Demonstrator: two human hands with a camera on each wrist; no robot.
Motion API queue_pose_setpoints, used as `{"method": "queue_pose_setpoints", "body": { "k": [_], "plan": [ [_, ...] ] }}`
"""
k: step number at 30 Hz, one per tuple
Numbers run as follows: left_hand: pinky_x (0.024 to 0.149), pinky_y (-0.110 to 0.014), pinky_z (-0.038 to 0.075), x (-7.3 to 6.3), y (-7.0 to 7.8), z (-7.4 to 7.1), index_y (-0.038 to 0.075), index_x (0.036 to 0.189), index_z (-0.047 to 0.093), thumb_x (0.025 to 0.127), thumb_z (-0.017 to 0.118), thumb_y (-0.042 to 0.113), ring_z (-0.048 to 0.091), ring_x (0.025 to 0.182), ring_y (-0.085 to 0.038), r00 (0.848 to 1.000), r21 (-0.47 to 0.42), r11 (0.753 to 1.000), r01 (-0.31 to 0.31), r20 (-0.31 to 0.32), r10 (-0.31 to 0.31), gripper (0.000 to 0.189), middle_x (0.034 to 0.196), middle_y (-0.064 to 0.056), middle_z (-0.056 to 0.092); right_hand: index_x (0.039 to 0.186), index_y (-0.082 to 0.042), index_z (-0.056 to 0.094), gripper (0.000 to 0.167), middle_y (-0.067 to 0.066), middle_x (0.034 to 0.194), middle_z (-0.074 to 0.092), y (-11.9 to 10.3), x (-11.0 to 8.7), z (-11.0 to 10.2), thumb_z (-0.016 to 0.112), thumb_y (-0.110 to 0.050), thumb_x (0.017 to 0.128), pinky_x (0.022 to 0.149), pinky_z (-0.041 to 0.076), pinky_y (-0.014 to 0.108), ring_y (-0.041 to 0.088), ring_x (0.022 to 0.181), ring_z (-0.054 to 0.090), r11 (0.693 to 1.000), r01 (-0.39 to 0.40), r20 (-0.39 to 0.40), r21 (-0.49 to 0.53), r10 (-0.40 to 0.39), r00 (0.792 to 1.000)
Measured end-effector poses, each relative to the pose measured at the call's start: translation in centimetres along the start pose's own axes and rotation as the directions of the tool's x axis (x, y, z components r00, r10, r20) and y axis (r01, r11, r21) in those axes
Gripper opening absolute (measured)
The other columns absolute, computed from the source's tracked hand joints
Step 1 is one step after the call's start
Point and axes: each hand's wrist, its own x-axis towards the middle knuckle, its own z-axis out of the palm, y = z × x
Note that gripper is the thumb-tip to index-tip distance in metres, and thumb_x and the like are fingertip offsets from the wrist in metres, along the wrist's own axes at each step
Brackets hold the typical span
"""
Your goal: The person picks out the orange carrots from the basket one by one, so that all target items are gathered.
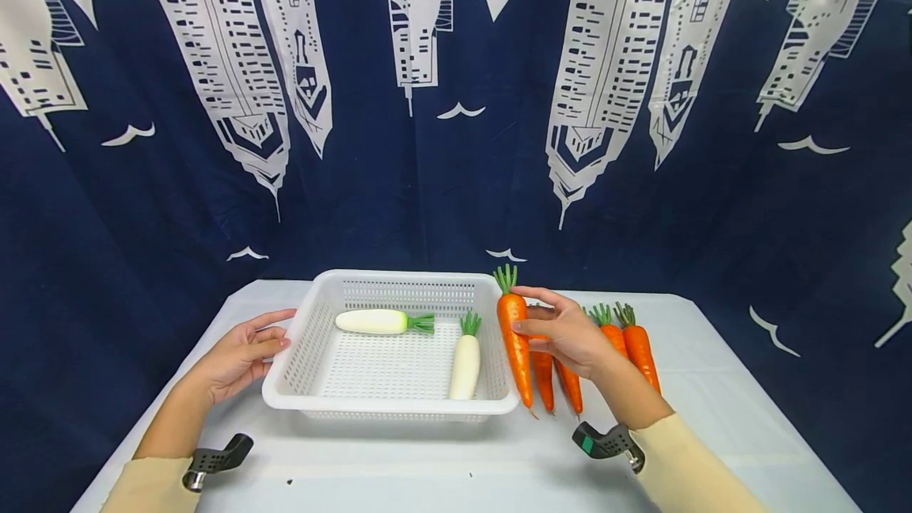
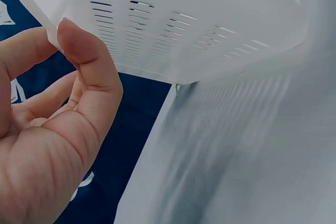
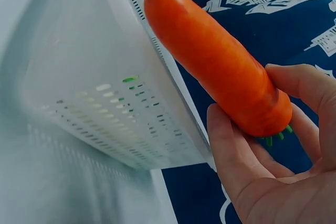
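Note:
A white perforated plastic basket [image 1: 285, 388] holds two white radishes: one [image 1: 372, 321] lies crosswise at the back left, the other [image 1: 466, 362] lies lengthwise on the right, leaves away from me. My left hand [image 1: 238, 353] pinches the basket's left rim; in the left wrist view thumb and fingers [image 2: 86, 56] meet at that edge. Between thumb and fingers my right hand [image 1: 570, 335] holds an orange carrot [image 1: 514, 339] near its leafy end. The carrot overlaps the basket's right rim in the head view, its tip pointing toward me. Close up, the right wrist view shows this carrot [image 3: 210, 51] beside the basket wall [image 3: 68, 51].
Several more carrots [image 1: 640, 347] lie on the white table [image 1: 720, 386] right of the basket, partly hidden by the right hand and forearm. A dark blue cloth [image 1: 442, 196] with white building prints hangs behind the table.

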Motion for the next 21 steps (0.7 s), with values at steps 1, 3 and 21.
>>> {"method": "queue_pose_setpoints", "body": {
  "k": [1,3,21],
  "plan": [
    [0.087,-0.034,0.062,0.0,0.0,0.0,0.009,0.147,0.039,0.100,0.055,-0.007,0.073,0.102,-0.014,1.000,0.001,1.000,0.002,-0.002,-0.002,0.053,0.109,0.003,0.072,0.146,-0.014,0.055,0.062,0.012,0.128,0.066,0.1,-0.1,-0.2,0.075,-0.004,0.089,0.085,0.062,0.034,0.026,0.102,0.067,1.000,0.000,-0.005,0.003,0.000,1.000],
    [0.087,-0.034,0.062,0.0,0.1,0.1,0.007,0.149,0.037,0.100,0.055,-0.007,0.073,0.102,-0.014,1.000,0.005,1.000,0.007,-0.007,-0.007,0.054,0.109,0.003,0.073,0.147,-0.014,0.054,0.063,0.014,0.132,0.063,0.1,-0.2,-0.5,0.075,-0.004,0.089,0.085,0.062,0.036,0.026,0.104,0.066,1.000,0.000,-0.012,0.002,0.000,1.000],
    [0.088,-0.034,0.062,0.0,-0.2,-0.2,0.006,0.151,0.034,0.100,0.056,-0.006,0.073,0.101,-0.014,0.999,0.015,1.000,0.021,-0.034,-0.021,0.057,0.109,0.003,0.072,0.151,-0.017,0.049,0.064,0.020,0.147,0.053,0.7,-2.0,-4.1,0.075,-0.012,0.093,0.092,0.060,0.038,0.026,0.114,0.064,0.997,-0.008,-0.033,-0.082,0.005,0.999]
  ]
}}
